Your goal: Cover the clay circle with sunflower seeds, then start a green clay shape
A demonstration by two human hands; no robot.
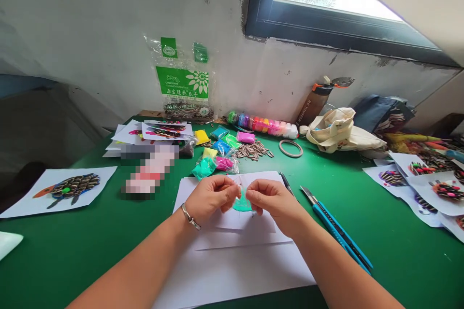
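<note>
My left hand and my right hand are close together over a stack of white paper. Both pinch the upper part of a small clear packet of teal modelling clay, one at each side. The teal part shows between and below my fingertips; whether it touches the paper I cannot tell. A metal bracelet circles my left wrist. To the right of my right hand lie a dark pen and a blue box cutter.
Clay packets, loose sunflower seeds and a tape roll lie beyond the paper. A seed bag leans on the wall. Seed pictures lie left and right. At the back stand a bottle and a cloth bag.
</note>
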